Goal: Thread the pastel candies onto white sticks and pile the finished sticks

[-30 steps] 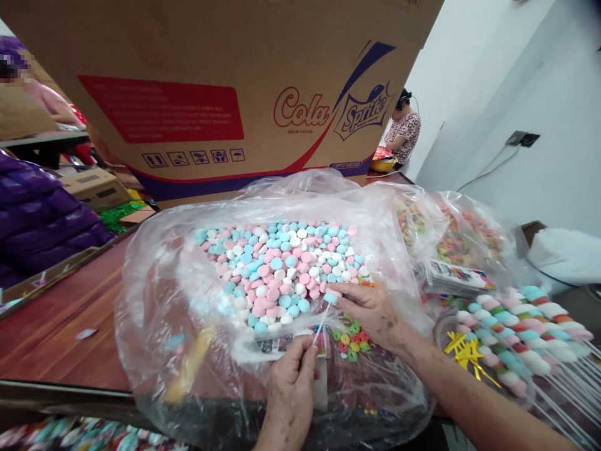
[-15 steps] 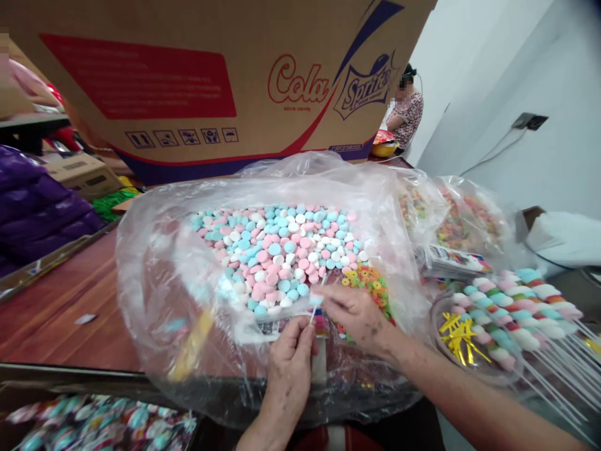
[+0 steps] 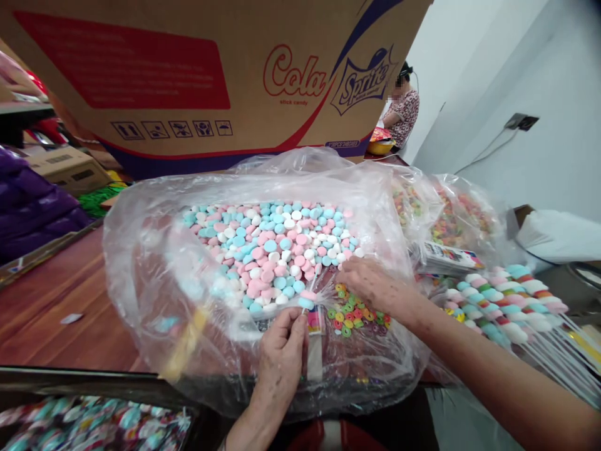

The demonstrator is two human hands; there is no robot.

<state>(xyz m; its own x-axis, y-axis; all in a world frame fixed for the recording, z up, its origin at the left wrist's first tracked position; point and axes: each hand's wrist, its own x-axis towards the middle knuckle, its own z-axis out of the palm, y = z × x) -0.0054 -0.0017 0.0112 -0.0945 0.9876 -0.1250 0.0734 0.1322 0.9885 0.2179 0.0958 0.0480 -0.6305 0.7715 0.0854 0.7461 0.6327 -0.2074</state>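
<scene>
In my left hand a thin white stick is pinched upright between thumb and fingers. A pink marshmallow and a blue marshmallow are threaded on it, just above my fingertips. My right hand is at the right edge of a heap of pink, blue and white marshmallows, above some coloured ring candies. Its fingers are curled together, and whatever they hold is hidden. The heap and the rings lie in a spread clear plastic bag.
Behind the bag stands a big cardboard box. Finished marshmallow sticks, printed cards and bagged ring candies lie at the right. Wrapped candies fill a box at lower left. A person sits far back.
My right hand has left the stick and moved right and up to the edge of the heap. A pink marshmallow now shows above the blue one. The view has shifted slightly.
</scene>
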